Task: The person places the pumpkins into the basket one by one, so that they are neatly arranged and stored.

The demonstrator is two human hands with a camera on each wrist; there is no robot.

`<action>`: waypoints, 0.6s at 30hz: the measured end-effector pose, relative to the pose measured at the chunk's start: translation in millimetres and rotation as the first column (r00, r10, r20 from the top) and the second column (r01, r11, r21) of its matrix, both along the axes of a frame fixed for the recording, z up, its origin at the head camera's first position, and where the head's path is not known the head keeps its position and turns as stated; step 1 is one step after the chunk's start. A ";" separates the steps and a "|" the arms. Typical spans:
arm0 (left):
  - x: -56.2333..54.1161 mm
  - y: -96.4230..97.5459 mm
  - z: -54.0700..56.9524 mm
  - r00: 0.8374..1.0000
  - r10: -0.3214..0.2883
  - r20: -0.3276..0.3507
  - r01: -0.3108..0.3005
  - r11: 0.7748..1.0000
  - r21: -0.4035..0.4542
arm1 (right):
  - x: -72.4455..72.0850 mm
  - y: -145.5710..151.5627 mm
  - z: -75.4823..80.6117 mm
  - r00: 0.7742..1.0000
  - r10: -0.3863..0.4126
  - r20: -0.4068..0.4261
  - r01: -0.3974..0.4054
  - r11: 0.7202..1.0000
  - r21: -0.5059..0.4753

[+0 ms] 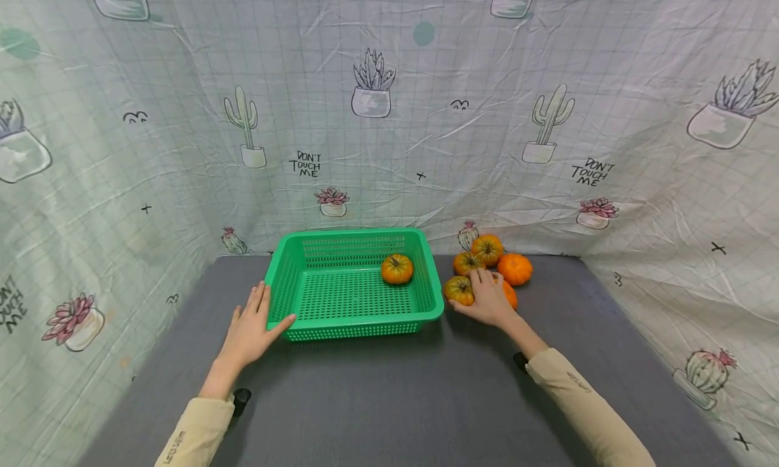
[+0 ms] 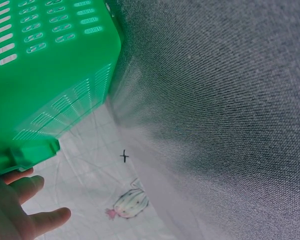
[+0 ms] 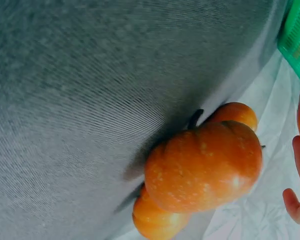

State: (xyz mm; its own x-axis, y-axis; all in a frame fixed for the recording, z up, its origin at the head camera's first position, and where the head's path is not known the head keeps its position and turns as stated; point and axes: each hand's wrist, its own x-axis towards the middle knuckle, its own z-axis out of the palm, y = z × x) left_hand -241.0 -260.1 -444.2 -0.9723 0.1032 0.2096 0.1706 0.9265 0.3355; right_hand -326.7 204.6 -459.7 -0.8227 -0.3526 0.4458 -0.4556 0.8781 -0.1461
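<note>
Green basket (image 1: 365,323) holds one pumpkin (image 1: 397,269), left hand (image 1: 248,328) spread at its left side; right hand (image 1: 489,299) grips a second pumpkin (image 1: 458,290) just outside its right, where knocking crowded neighbouring pumpkins (image 1: 514,269) could start them rolling.

Dark grey table (image 1: 377,399), load at far side

Top is fine-ribbed. Green basket (image 1: 359,324) sits upright, far, slightly left of centre. Orange pumpkins (image 1: 514,269) clustered far right, just beside basket's right side.
</note>
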 end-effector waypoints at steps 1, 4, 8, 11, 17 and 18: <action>0.1 0.0 0.2 1.000 0.000 -0.002 0.000 1.000 0.000 | 1.0 -0.5 2.0 1.000 0.003 -0.003 -0.003 1.000 -0.012; 0.5 0.0 0.3 1.000 0.001 -0.012 -0.001 1.000 -0.003 | 3.1 -2.3 7.5 1.000 0.006 -0.004 -0.006 0.999 -0.038; 1.0 0.0 0.3 1.000 0.001 -0.010 -0.001 1.000 0.002 | 4.7 -5.0 14.4 1.000 0.021 -0.011 -0.022 0.998 -0.060; 1.5 0.3 0.6 1.000 0.000 -0.001 0.000 1.000 0.008 | 5.5 -6.9 18.1 0.999 0.037 -0.016 -0.038 0.997 -0.070; 1.4 0.9 0.0 1.000 0.001 0.004 -0.001 1.000 0.012 | 6.9 -9.0 25.7 0.998 0.053 -0.022 -0.055 0.993 -0.101; 1.3 0.9 -0.3 1.000 0.001 0.003 -0.001 1.000 0.012 | 7.0 -9.4 27.3 0.998 0.058 -0.022 -0.060 0.992 -0.108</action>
